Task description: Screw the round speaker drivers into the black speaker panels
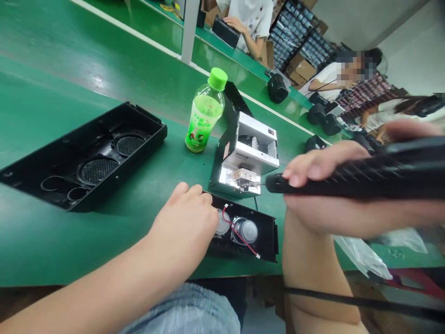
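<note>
My left hand (186, 222) rests with curled fingers on the left end of a small black speaker panel (266, 232) at the table's front edge. The panel carries round silver drivers (245, 230) and a red and white wire (239, 232). My right hand (327, 195) grips a black electric screwdriver (365, 174). Its tip points left at the mouth of a white and black screw feeder box (248, 155), just behind the panel.
A long black speaker housing (83, 157) with mesh grilles lies at the left on the green table (52, 93). A green bottle (205, 113) stands behind the feeder. Clear plastic bags (361, 255) lie at right. Other people work at the far bench, among black speakers and boxes.
</note>
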The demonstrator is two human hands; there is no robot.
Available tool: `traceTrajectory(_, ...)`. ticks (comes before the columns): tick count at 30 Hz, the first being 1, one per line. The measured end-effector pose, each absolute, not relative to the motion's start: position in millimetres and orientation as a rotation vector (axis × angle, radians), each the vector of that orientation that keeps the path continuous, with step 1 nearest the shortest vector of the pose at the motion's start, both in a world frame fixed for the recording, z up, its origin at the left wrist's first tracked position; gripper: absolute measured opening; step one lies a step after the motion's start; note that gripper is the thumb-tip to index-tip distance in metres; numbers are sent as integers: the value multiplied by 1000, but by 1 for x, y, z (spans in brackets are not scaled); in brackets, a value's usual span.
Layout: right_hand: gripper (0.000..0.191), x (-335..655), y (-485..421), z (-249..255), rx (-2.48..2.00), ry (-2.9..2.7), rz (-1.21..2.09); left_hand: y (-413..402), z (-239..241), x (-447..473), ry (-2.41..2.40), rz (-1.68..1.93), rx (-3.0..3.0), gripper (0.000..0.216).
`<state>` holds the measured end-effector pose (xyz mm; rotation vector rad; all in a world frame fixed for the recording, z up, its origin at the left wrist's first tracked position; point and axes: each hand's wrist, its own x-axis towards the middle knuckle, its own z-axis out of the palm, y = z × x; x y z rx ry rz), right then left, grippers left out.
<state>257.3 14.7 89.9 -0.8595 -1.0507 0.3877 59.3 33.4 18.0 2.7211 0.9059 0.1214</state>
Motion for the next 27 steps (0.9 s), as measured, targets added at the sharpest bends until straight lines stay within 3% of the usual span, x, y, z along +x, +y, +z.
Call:
traceTrajectory(4, 60, 246, 52, 79, -859, -1126, 348, 32, 7, 54, 908, 228, 2712, 30)
traceTrajectory(8, 66, 252, 59, 72, -892, -1113, 364, 36, 7, 42, 853, 360, 2637, 22)
traceTrajectory(17, 82, 258, 36, 67, -916, -983, 463, 85, 73, 67, 1136, 951, 2540, 27)
traceTrajectory(21, 67, 251, 6, 90, -888, -975, 479, 108, 81, 106, 1177, 833, 2609, 34)
traceTrajectory(24, 51, 240, -19, 104, -918, -1003, 592, 106, 69, 106, 1113, 881, 2605, 55)
traceTrajectory(27, 39, 225, -40, 102, -927, -1021, 566, 85, 47, 72, 979, 1020, 2445, 42)
